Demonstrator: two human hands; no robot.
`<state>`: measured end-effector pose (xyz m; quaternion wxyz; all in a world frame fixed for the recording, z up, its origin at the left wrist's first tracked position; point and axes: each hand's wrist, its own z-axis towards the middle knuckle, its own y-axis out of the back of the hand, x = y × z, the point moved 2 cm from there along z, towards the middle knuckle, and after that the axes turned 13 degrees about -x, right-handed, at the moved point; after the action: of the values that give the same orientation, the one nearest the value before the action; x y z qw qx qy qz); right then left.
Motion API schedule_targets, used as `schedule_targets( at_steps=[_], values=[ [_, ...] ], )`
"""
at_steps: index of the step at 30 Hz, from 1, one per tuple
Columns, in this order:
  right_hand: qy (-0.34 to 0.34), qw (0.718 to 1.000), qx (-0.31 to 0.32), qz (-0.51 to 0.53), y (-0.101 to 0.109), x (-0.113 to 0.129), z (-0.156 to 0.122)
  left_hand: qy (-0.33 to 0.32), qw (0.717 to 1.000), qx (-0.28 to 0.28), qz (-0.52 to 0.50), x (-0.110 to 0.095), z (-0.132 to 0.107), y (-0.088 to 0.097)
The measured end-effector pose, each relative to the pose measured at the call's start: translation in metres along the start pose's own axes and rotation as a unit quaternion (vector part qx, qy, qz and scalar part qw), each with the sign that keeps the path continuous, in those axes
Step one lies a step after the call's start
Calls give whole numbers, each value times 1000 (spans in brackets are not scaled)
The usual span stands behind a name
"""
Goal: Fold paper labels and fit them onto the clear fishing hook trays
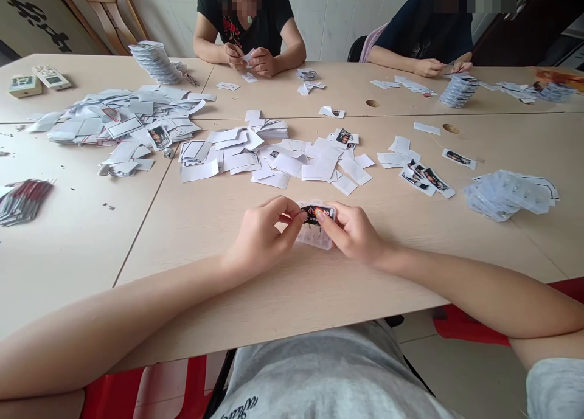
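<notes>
**Head view: I hold a little card (317,212) on a clear case (314,241)**

My left hand (260,233) and my right hand (353,230) are close together near the front edge of the surface (274,291). Both hands pinch the little card, one at each end. The card has a dark picture on it. It sits on top of the clear case, and the case rests on the surface under my fingers. I cannot tell if the card is inside the case or just lying on it.

Just past my hands is a messy pile of white cards (283,160). Most of them are face down. A bigger pile of white cards (123,121) lies far to my left. To my right, a few picture cards (426,179) lie face up, and near them is a heap of clear cases (506,194). Some dark red packets (22,200) lie at the left edge. Two remotes (39,78) lie in the far left corner.

Across from me a person in a black shirt (246,17) holds a small card in both hands. A tall stack of cases (155,60) stands beside that person. Another person (424,30) sits at the far right, with one more stack (458,90) next to their hand.
</notes>
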<state>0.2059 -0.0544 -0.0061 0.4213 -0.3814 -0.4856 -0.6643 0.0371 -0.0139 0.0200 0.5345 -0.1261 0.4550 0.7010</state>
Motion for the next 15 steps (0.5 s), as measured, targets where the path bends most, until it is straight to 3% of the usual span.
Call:
schedule_targets(
  at_steps=[15],
  values=[
    [12, 1000, 6, 4, 0, 1, 2, -90, 996, -10, 17, -15, 0, 7]
  ],
)
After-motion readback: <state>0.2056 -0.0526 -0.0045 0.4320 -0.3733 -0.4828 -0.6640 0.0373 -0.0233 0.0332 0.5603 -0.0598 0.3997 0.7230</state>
